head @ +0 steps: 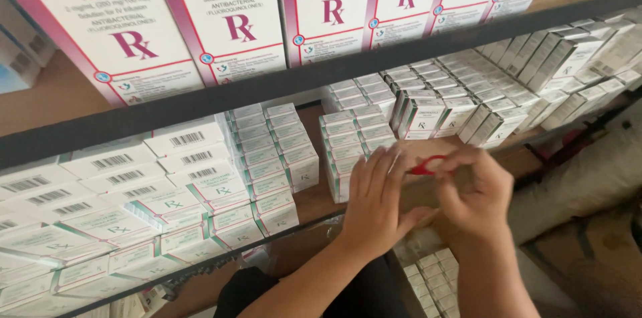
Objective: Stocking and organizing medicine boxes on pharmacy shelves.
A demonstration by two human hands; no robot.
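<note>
Right now my left hand [378, 207] and right hand [478, 197] meet before the shelf [294, 80]; fingers pinch a small red thing [426, 167] between them, held over the stacked white boxes [348, 137]; grip looks snug.

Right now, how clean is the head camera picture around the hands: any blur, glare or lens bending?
Head view: both hands, left and right, are smeared by motion, so the small red object between their fingers has no clear outline; the white and green cartons nearby are sharper; the dark metal shelf rail bows from wide-angle distortion; light is soft, with no harsh glare.
</note>
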